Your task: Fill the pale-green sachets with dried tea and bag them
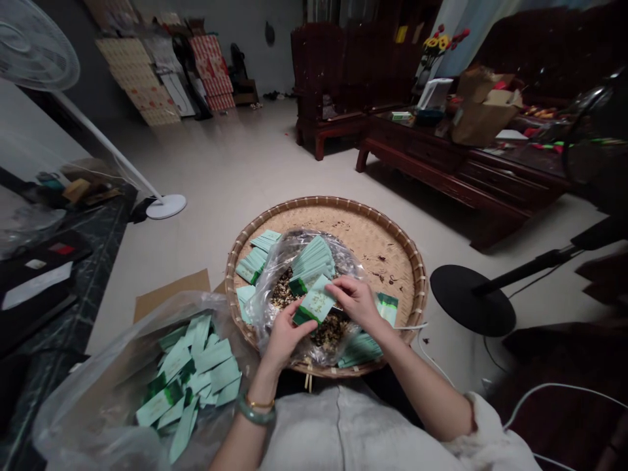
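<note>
A small green paper packet (316,302) with a dark green lower end is held between both hands above a clear plastic bag (267,288). My left hand (285,330) grips its lower left part, thumb across the front. The fingers of my right hand (354,299) pinch its upper right corner. Inside the bag lie a fanned stack of like packets (314,256) and dark dried leaf-like bits (330,332). More packet bundles (252,265) rest at the left in the round woven bamboo tray (392,248), and another bundle (360,350) sits at its lower right.
Left of the tray, a big clear plastic bag (108,366) holds many loose green packets (196,366). A white standing fan (167,206) is further left. A black round stand base (471,301) stands right of the tray. Behind is a dark wooden table (441,157) with a cardboard box (478,121).
</note>
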